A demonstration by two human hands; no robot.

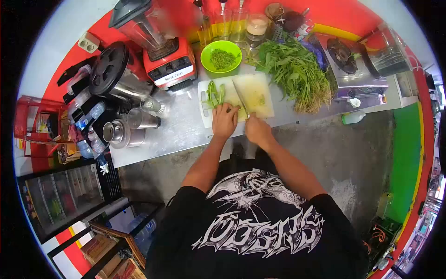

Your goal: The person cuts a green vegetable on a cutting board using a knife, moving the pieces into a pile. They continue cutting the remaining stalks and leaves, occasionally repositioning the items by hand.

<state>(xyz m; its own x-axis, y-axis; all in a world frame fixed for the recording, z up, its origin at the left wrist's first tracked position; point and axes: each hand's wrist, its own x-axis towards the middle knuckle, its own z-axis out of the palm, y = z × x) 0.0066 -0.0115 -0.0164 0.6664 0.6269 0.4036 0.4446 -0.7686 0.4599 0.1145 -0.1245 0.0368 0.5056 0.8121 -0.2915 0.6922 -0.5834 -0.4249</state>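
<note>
A white cutting board (266, 100) lies on the metal worktop. Green leaves (214, 94) rest on its left part, and my left hand (224, 122) is curled over their near end, pressing them to the board. In my right hand (258, 130) is a knife (240, 96), gripped by the handle, its blade pointing away from me across the middle of the board. The blade is to the right of my left fingers, apart from the leaves. Small green bits lie on the board right of the blade. Behind the board stands a lime green bowl (208, 59) holding chopped greens (223, 59).
A big bunch of leafy greens with roots (297, 69) lies right of the board, beside a gas stove (355, 83). To the left stand a red blender (169, 69), a steel pot with black lid (111, 69) and metal cups (123, 134). Bottles (223, 23) line the wall.
</note>
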